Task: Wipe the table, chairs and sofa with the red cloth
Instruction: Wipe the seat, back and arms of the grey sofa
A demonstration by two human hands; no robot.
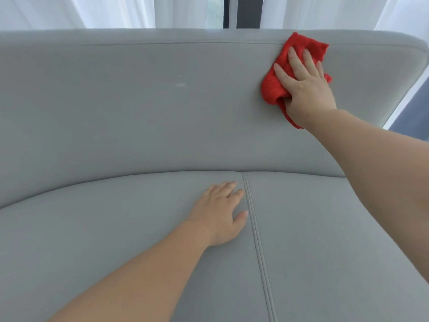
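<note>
The cloth (272, 87) is a bright, even red with no print, only the nubbly texture of its pile. The sofa (139, 112) is plain pale grey all over, its seat seam (255, 228) stitched in the same grey, with one small whitish streak (180, 84) on the backrest. Behind hang white sheer curtains (116, 10), parted on a dark charcoal window frame (246, 10) and a sliver of green (217, 10).

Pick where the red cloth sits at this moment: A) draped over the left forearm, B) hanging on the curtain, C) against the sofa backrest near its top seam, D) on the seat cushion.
C: the right hand presses the red cloth flat against the sofa backrest, just below its top seam.
</note>
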